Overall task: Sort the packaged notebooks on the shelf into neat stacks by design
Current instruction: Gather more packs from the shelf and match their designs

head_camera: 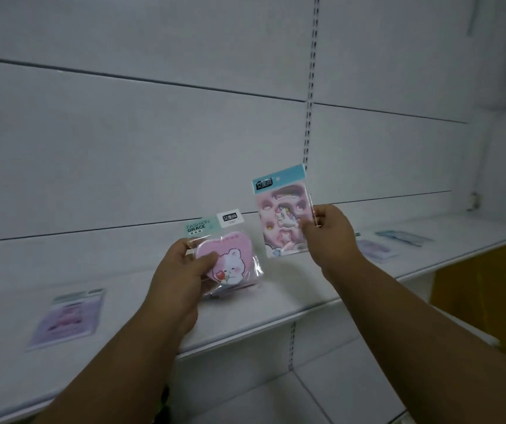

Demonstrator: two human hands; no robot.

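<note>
Sorting partly done: heart-shaped notebook [230, 264] is gripped by left hand [181, 280] above shelf [276, 313]; unicorn notebook [282, 218] is pinched upright by right hand [329, 237]. Purple stack [68, 319] at left and blurred packs [377, 249] at right already lie separated.

The left hand [181, 270] grips a heart-shaped pink notebook [230, 264] in clear packaging, thumb on its front, just above the white shelf [276, 310]. The right hand [329, 237] pinches the right edge of a rectangular unicorn notebook [279, 218] with a blue header, holding it upright. A purple notebook [68, 319] lies flat at the shelf's left; a pale purple notebook [374, 249] and a blue notebook [404, 237] lie at the right.
</note>
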